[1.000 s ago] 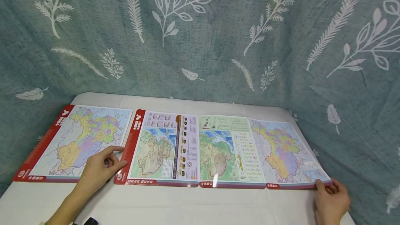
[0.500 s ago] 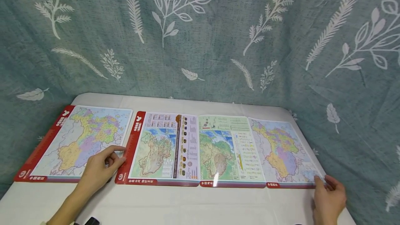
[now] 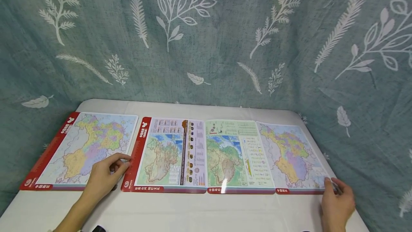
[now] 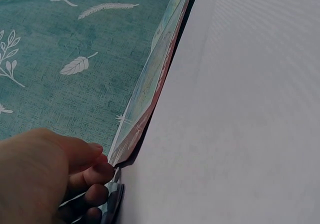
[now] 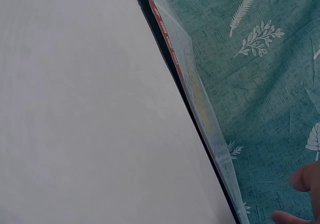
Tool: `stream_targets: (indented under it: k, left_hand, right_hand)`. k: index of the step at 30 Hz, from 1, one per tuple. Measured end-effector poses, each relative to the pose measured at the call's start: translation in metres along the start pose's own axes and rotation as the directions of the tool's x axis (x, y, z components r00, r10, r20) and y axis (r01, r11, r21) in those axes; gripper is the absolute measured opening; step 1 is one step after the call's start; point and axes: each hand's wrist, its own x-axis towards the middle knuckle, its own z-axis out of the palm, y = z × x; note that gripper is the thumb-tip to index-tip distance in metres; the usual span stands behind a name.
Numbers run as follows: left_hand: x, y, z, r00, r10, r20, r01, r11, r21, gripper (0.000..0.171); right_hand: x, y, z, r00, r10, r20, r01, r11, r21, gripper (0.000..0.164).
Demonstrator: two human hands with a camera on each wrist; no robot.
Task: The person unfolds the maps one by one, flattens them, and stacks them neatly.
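Note:
A long map [image 3: 239, 174] with three joined panels and a red left border lies spread across the white table. My left hand [image 3: 103, 178] pinches its left edge with thumb and index finger; in the left wrist view the fingertips [image 4: 102, 171] meet near the red-bordered corner. My right hand [image 3: 338, 203] is at the front right corner, which it partly hides. Seen from the right wrist, thumb and finger [image 5: 302, 178] stand apart, with nothing visible between them, beside the map's edge [image 5: 200, 114]. The panels lie mostly flat.
A second map [image 3: 93, 149] with a red border lies to the left, a narrow gap from the long one; my left forearm crosses in front of it. The white tabletop [image 3: 193, 214] shows in front. A green leaf-patterned curtain [image 3: 225, 46] hangs behind and at both sides.
The map's right end has come down flatter. My right hand has loosened from its corner and shifted slightly left and up. My left hand keeps its pinch at the left edge.

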Motion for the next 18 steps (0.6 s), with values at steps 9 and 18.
stream_targets:
  k: [9, 18]
  left_hand:
    - [0.0022, -0.0006, 0.0023, 0.998, 0.036, -0.05, -0.035, 0.999, 0.026, 0.012]
    - [0.0, -0.0038, 0.0049, 0.991, 0.078, -0.104, -0.074, 0.996, 0.049, 0.012]
  right_hand:
    - [0.0023, -0.0014, -0.0004, 0.995, -0.047, 0.086, 0.047, 0.999, 0.0, 0.058]
    - [0.0021, 0.0068, -0.0044, 0.985, -0.162, 0.064, 0.167, 0.983, -0.077, 0.056]
